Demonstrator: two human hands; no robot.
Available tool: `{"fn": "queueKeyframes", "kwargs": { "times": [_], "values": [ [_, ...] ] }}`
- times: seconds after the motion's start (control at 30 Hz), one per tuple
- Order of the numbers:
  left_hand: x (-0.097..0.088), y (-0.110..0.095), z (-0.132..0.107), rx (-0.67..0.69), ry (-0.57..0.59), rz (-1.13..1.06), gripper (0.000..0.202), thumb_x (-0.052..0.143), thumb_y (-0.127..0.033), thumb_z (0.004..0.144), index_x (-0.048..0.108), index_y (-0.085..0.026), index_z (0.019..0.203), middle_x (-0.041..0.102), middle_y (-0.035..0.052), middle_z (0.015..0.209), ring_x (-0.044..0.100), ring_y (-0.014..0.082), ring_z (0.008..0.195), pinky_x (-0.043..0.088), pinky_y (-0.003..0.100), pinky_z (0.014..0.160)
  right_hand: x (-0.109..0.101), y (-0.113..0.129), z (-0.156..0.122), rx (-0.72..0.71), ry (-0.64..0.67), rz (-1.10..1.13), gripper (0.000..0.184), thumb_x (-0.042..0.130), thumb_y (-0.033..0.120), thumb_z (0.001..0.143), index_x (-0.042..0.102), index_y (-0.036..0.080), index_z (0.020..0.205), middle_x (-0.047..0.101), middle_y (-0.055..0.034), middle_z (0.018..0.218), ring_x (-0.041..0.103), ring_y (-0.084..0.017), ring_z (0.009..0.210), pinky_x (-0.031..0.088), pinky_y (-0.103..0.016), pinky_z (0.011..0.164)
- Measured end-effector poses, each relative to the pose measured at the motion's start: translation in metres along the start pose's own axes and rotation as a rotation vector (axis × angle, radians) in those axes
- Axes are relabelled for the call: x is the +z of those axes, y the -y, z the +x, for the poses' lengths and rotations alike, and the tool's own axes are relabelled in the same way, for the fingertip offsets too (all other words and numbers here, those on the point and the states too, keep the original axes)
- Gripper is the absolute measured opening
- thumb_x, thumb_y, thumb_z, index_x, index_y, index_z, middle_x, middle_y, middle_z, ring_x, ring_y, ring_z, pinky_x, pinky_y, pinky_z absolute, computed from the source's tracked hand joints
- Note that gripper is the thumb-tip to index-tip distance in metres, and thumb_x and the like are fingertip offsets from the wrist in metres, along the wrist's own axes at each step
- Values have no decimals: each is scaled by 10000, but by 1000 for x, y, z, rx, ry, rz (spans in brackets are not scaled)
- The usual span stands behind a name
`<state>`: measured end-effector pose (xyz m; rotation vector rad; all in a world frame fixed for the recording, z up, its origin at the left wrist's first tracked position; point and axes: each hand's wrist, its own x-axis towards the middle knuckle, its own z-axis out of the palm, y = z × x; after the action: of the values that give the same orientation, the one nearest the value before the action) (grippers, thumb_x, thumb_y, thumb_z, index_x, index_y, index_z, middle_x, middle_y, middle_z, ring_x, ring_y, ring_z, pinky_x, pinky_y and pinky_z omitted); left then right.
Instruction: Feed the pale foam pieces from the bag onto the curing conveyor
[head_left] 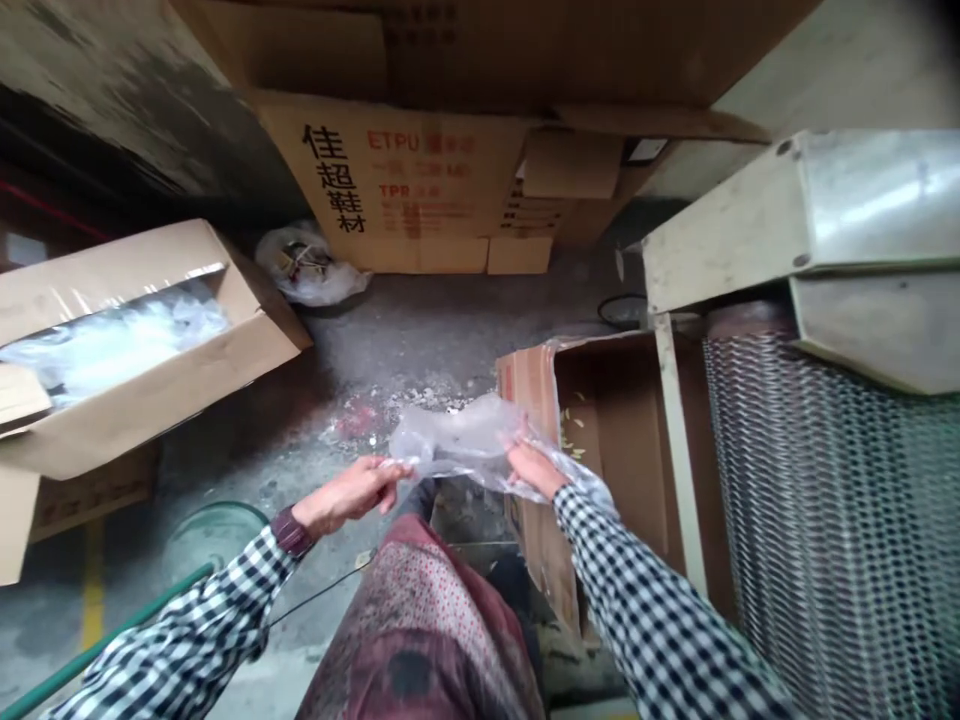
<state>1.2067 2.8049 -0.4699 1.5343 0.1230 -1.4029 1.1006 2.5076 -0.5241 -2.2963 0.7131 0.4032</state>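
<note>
I see from the head camera a grey concrete floor (pixel 420 325) strewn with pale bits in a workshop area. Ahead stands a large cardboard carton (pixel 431 215) printed with black characters and red "ETPU" and "TPR" lettering; a small filled plastic bag (pixel 307 280) lies beside it. At left, an open carton (pixel 217 365) holds clear plastic, above a green round tub (pixel 206 530) on the floor. At right, another open carton (pixel 536 375) sits next to a metal machine (pixel 720 225) with a wire-mesh belt (pixel 810 520). In the centre, above the floor and in front of a patterned apron (pixel 431 580), a translucent plastic bag (pixel 465 425) stretches between my two hands, its right end trailing over the right cuff. My left hand (pixel 352 495) has its fingers curled, pinching the bag's left edge near the fingertips. My right hand (pixel 534 465) is against the bag, partly covered by the film; I cannot tell how tightly its fingers close.
</note>
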Motion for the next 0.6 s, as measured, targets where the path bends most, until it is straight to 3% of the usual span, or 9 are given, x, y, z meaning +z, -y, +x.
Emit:
{"fn": "queueKeyframes", "kwargs": {
  "times": [0.07, 0.17, 0.23, 0.3, 0.33, 0.4, 0.47, 0.53, 0.6],
  "values": [
    [5, 4, 13, -26, 1, -12, 654, 671, -750, 775, 736, -132, 976, 471, -43, 466, 175, 64, 380, 67, 220, 399, -7, 6, 5, -49, 64, -54, 507, 520, 322, 999, 576, 122, 1461, 760, -154, 1147, 753, -193, 865, 551, -325, 880],
    [15, 7, 27, -3, -178, -131, 677, 632, -756, 797, 749, -114, 977, 456, -43, 494, 154, 53, 381, 58, 212, 396, -2, 13, -23, -263, 60, -72, 494, 598, 246, 948, 613, 168, 1436, 698, -146, 1328, 633, -274, 1265, 468, -392, 1110],
    [25, 11, 28, 73, -343, -222, 624, 628, -703, 833, 746, -114, 1005, 468, -43, 530, 153, 44, 380, 62, 201, 385, 5, 7, -59, -588, -5, 12, 467, 490, 217, 1005, 590, 178, 1459, 663, -129, 1389, 591, -263, 1306, 475, -426, 1142],
    [41, 20, 24, 184, -500, -309, 543, 621, -633, 884, 740, -132, 1054, 462, -51, 556, 158, 38, 383, 91, 186, 379, 8, -16, -95, -707, -66, 172, 438, 444, 184, 1025, 609, 195, 1431, 671, -105, 1371, 599, -223, 1286, 510, -397, 1121],
    [52, 25, 24, 235, -573, -343, 505, 611, -603, 908, 736, -144, 1077, 456, -55, 565, 164, 37, 388, 109, 180, 379, 7, -33, -109, -702, -102, 245, 428, 433, 170, 1029, 623, 207, 1411, 677, -96, 1358, 608, -208, 1273, 523, -382, 1109],
    [78, 36, 32, 276, -658, -362, 476, 588, -580, 937, 730, -158, 1103, 457, -54, 572, 187, 42, 400, 135, 177, 386, 2, -79, -125, -575, -201, 355, 400, 436, 174, 1034, 654, 228, 1365, 690, -90, 1331, 628, -201, 1251, 537, -377, 1093],
    [109, 46, 59, 230, -651, -330, 542, 577, -633, 923, 727, -142, 1095, 478, -44, 568, 205, 51, 407, 135, 186, 390, -2, -135, -119, -341, -353, 417, 349, 466, 235, 1035, 683, 237, 1309, 708, -95, 1298, 655, -217, 1215, 546, -401, 1077],
    [138, 57, 106, 153, -578, -291, 667, 568, -731, 876, 726, -111, 1066, 494, -33, 546, 212, 61, 401, 122, 201, 392, 1, -193, -92, -74, -508, 463, 325, 506, 331, 1016, 699, 224, 1255, 727, -105, 1268, 676, -237, 1181, 551, -429, 1062],
    [162, 66, 167, 115, -499, -263, 744, 568, -789, 833, 726, -94, 1047, 510, -23, 532, 229, 66, 389, 117, 210, 397, 14, -246, -49, 135, -579, 506, 377, 521, 396, 976, 686, 187, 1243, 736, -129, 1255, 688, -253, 1164, 554, -444, 1050]
  ]
}}
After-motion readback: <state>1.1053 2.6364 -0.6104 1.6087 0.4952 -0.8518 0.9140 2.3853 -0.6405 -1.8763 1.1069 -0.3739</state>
